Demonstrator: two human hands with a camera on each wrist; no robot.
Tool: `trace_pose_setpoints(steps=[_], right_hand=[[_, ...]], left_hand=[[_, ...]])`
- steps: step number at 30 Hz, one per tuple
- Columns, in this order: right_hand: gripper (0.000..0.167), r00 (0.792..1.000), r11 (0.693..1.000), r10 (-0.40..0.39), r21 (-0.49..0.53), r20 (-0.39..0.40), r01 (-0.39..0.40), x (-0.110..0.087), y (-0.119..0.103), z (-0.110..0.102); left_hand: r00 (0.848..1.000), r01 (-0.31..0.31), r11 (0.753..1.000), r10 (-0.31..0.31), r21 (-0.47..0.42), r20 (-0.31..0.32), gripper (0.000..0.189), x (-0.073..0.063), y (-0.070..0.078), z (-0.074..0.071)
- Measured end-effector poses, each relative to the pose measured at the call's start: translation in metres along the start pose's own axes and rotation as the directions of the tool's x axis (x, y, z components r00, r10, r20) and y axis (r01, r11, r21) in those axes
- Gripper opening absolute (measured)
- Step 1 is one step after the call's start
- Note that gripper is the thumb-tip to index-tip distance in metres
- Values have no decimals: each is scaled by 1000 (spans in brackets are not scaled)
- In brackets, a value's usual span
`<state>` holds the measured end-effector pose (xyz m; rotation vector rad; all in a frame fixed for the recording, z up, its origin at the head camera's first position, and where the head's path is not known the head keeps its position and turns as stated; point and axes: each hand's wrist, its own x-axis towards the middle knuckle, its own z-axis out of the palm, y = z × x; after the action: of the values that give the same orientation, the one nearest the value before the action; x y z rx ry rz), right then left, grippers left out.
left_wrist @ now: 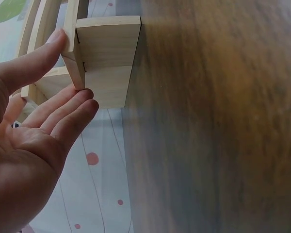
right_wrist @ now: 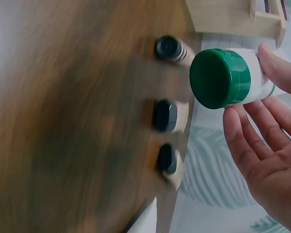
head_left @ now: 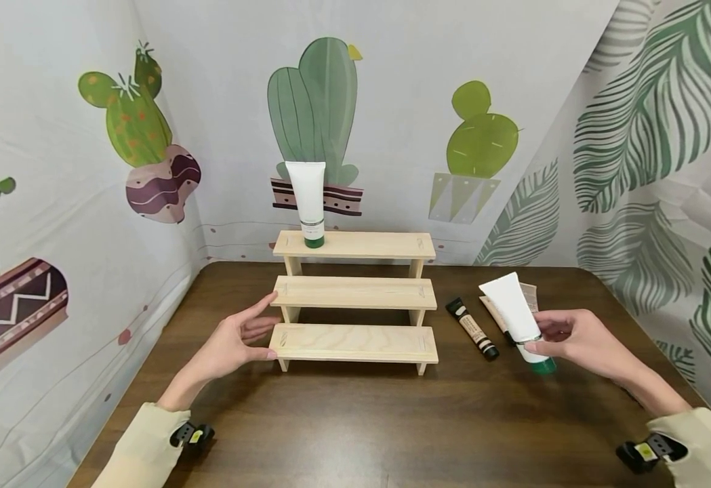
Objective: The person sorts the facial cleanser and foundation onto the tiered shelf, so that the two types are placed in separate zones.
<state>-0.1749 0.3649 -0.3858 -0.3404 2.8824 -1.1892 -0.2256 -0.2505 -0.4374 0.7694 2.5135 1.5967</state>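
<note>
A three-step wooden display stand [head_left: 355,291] stands on the table. My left hand [head_left: 233,342] touches its left end, the thumb at the lowest step and the index finger at the middle one; the left wrist view shows this hand [left_wrist: 34,126] with fingers fairly straight. On the top step, toward the left, a white squeeze tube [head_left: 310,196] stands upright on its green cap. My right hand [head_left: 575,339] pinches a second white squeeze tube [head_left: 514,308], tilted, its green cap [right_wrist: 218,80] downward. That tube partly hides beige tubes [head_left: 531,295] lying behind it.
A small beige tube with black ends [head_left: 473,330] lies between the stand and my right hand. Several black-capped tubes [right_wrist: 166,116] lie in a row in the right wrist view. A white pointed piece [right_wrist: 145,218] shows below them. Patterned cloth [head_left: 392,102] hangs behind the brown table [head_left: 355,420].
</note>
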Motion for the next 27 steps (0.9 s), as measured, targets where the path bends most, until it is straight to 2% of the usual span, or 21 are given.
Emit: trace_pose_setpoints(steps=[7,15,27], right_hand=[[50,998,999,-44,24,-54,46,13,-22,12],[56,990,995,-88,36,-110,92,31,-48,25],[55,972,988,-141,40,-187,151,61,-90,39]], left_hand=[[1000,-7,1000,7,-5,-3,107,-1,0,0],[1000,11,998,-11,-54,-2,108,0,1,1],[1000,10,999,-10,-31,-2,108,1,-3,0]])
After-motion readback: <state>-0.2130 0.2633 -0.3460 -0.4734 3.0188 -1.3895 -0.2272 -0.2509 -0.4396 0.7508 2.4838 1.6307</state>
